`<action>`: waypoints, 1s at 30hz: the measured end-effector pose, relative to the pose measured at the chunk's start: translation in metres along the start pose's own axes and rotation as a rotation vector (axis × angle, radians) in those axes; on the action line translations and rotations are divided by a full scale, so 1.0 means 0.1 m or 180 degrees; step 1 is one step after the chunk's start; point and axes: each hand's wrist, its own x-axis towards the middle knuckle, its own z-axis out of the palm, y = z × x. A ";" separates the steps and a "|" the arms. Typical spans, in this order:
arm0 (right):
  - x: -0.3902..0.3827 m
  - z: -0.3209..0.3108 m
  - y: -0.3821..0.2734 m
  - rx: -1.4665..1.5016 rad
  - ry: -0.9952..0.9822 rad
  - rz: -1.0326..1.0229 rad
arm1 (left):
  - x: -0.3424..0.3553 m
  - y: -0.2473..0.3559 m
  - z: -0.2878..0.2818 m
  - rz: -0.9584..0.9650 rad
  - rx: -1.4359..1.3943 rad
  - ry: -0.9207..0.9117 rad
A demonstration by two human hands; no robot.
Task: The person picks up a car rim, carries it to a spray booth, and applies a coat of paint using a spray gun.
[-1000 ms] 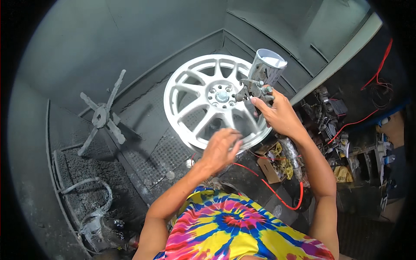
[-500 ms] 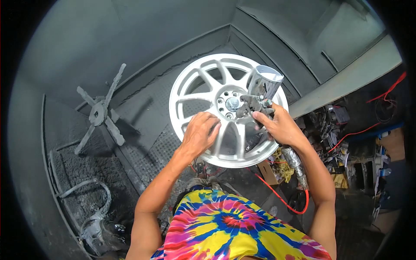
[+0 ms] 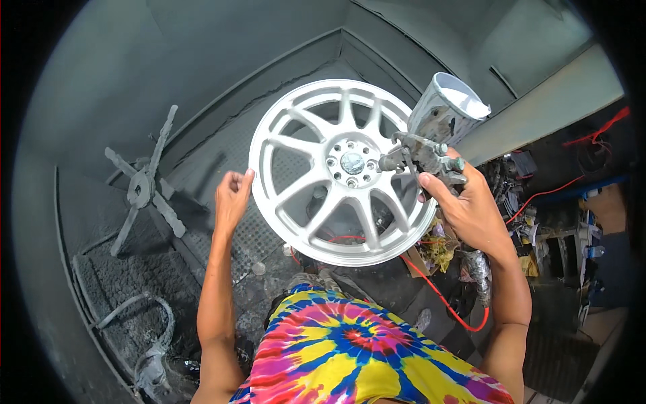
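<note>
Head view: white wheel (image 3: 352, 163) amid workshop clutter, spray gun (image 3: 422, 155) across its right side

The wheel lies face up ahead of the person's torso; what bears it is hidden. The right hand (image 3: 474, 209) has its fingers wrapped around the spray gun's handle, and the gun's pale-rimmed cup (image 3: 441, 111), tilted, blocks the view of the wheel's upper right edge. The left hand (image 3: 233, 198) is at the wheel's left edge, fingers curled and thumb at the rim; whether they grip it, I cannot tell.

On the left stands a grey armed stand (image 3: 140, 190), well apart from the wheel, with a rough dark mat (image 3: 128, 286) below it and a curved grey hose (image 3: 168, 313) over that. A red hose (image 3: 441, 299) loops below the right hand and passes behind the wheel, near crumpled yellow material (image 3: 441, 252). A pale panel (image 3: 545, 104) slants beyond the right hand, with a jumble of parts (image 3: 513, 185) below it, partly hidden by the right forearm.
</note>
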 end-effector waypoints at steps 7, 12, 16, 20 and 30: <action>-0.27 -0.27 0.01 -0.0272 0.0446 -0.0091 | -1.49 0.18 0.49 -0.1180 -0.1276 -0.0663; -0.36 -0.29 -0.12 0.0046 0.0188 0.0255 | -2.12 0.28 0.84 -0.1177 -0.1554 -0.2531; -0.30 -0.24 -0.15 0.0245 0.0091 0.0267 | -1.91 0.24 0.75 -0.0236 0.0021 -0.3352; -0.20 -0.21 -0.10 0.0022 0.0263 -0.0062 | -1.82 -0.68 0.68 -0.0509 0.0645 -0.2888; -0.34 -0.33 -0.11 -0.0344 0.0383 0.0429 | -0.97 -2.30 0.36 -0.1938 -0.0103 -0.1571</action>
